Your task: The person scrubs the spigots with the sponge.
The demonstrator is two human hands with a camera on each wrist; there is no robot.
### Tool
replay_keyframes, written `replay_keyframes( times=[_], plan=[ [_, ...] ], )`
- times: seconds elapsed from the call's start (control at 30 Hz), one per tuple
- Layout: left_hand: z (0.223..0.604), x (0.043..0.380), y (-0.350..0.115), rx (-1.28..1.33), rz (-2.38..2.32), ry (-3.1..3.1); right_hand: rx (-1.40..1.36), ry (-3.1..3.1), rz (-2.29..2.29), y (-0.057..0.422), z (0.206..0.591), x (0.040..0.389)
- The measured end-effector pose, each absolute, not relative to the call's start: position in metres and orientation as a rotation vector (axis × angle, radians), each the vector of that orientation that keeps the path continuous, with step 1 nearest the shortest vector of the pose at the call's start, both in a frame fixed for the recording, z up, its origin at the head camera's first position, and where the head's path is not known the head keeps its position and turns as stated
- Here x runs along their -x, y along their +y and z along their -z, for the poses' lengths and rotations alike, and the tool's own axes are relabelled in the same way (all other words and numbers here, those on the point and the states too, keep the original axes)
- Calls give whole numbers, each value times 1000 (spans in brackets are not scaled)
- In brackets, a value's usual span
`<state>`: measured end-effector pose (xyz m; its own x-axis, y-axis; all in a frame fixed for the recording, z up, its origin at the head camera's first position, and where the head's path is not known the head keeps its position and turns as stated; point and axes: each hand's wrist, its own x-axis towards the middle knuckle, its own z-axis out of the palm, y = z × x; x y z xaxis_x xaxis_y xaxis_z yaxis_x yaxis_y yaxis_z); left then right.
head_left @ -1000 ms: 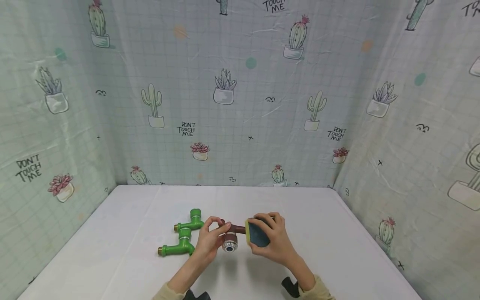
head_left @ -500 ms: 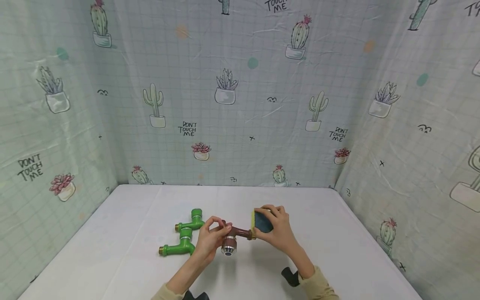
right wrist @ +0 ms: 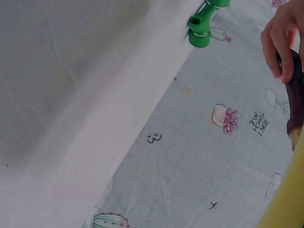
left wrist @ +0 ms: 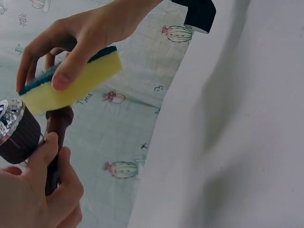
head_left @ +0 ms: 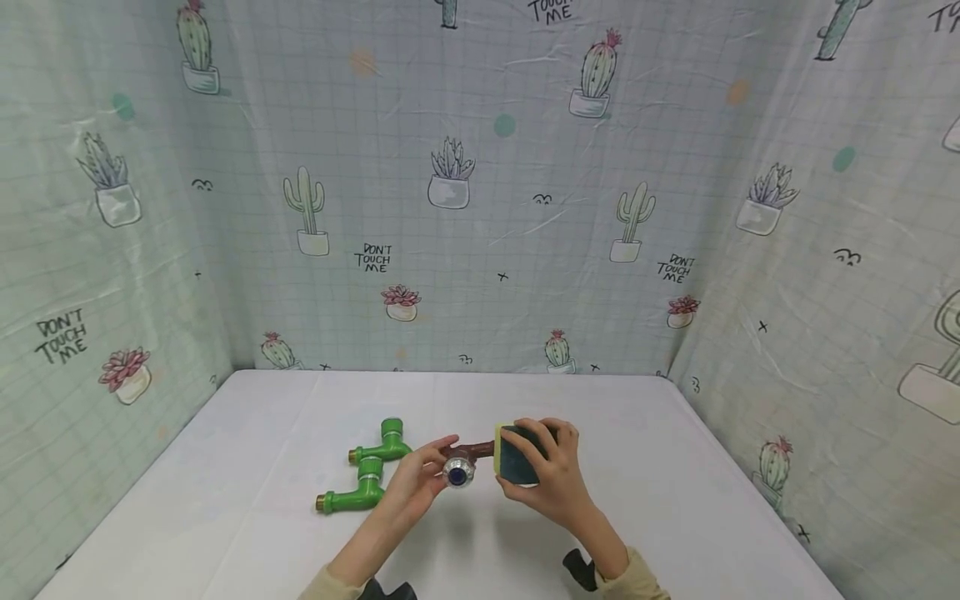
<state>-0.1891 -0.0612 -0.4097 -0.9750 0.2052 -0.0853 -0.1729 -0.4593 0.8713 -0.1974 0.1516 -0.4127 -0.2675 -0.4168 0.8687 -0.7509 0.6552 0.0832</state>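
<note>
Above the table, my left hand (head_left: 415, 481) grips a brown faucet (head_left: 478, 450) by its body, its round silver-rimmed knob (head_left: 458, 472) facing me. My right hand (head_left: 553, 475) pinches a sponge (head_left: 519, 457), yellow with a dark green scouring side. In the left wrist view the yellow face of the sponge (left wrist: 76, 88) rests against the end of the faucet's pipe (left wrist: 58, 124). The right wrist view shows the faucet's threaded brass end (right wrist: 295, 138) beside the sponge's yellow edge (right wrist: 285, 199).
Two green faucets (head_left: 358, 498) lie on the white table (head_left: 270, 467) left of my left hand. Curtains with a cactus print (head_left: 480, 250) enclose the back and both sides. Black wrist mounts (head_left: 579, 570) sit near both sleeves.
The sponge shifts away from the pipe end, baring the threads, then comes back over it. The faucet turns in my left hand, so its knob now faces me.
</note>
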Motion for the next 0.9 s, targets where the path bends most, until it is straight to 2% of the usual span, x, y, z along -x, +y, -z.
replay_keyframes(
  times=[0.27,0.5,0.73,0.9],
  plan=[
    [416,191,-73,-349,-2267,1528,-944,-1805,-461,151,404,197],
    [416,188,-70,-309,-2224,1676,-974,-1772,-474,149,402,194],
    [412,182,-71,-350,-1977,1991,-971,-1821,-472,149,405,193],
    [412,179,-70,-349,-1951,1984,-969,-1889,-425,153,410,195]
  ],
)
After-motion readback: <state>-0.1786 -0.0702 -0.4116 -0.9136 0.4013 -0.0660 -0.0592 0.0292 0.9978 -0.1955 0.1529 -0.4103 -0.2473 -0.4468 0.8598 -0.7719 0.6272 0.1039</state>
